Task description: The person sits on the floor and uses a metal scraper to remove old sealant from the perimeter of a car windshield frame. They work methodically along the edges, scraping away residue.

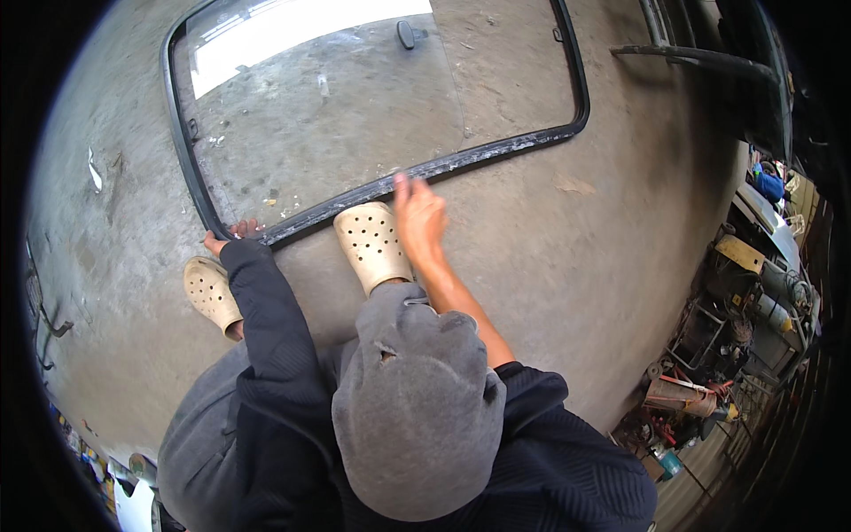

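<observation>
A black window frame with rounded corners lies tilted across the upper middle, its near rail scuffed with whitish residue. A clear glass pane with a small dark oval latch fills its left part. At the near left corner, my left hand grips the frame, and its fingers show through the glass. My right hand is at the middle of the near rail, fingers curled and a thumb or finger against the rail. Motion blurs it, and whatever it may hold is hidden.
My feet wear beige perforated clogs, one close against the near rail. Concrete floor spreads around. A dark metal tube structure stands at upper right. Tools and scrap, including a rusty cylinder, crowd the right edge. Assorted items sit at lower left.
</observation>
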